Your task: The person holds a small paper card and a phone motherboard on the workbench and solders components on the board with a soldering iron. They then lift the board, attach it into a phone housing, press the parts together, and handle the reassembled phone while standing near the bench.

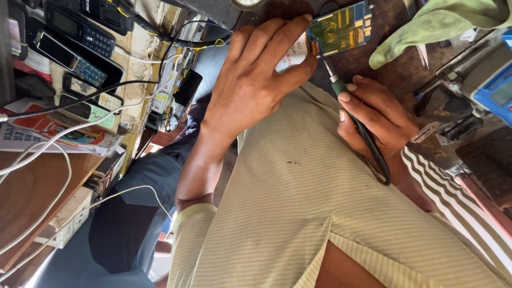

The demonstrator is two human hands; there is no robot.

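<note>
Striped shirt cloth (pixel 298 202) fills the near view. Beyond it the right hand (pixel 378 114) is wrapped around a green-handled soldering iron (pixel 356 120), its tip reaching up to the circuit board (pixel 341 28). Farther off, the left hand (pixel 256 74) pinches that blue and gold board by its left edge, thumb and fingertips pressed on it, above the dark bench (pixel 384 58).

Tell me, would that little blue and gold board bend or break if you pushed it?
The circuit board looks thin and flat, so probably stiff and light. Its bare gold parts suggest it is fragile. The left hand pinches it by the edge, likely for that reason.
</note>
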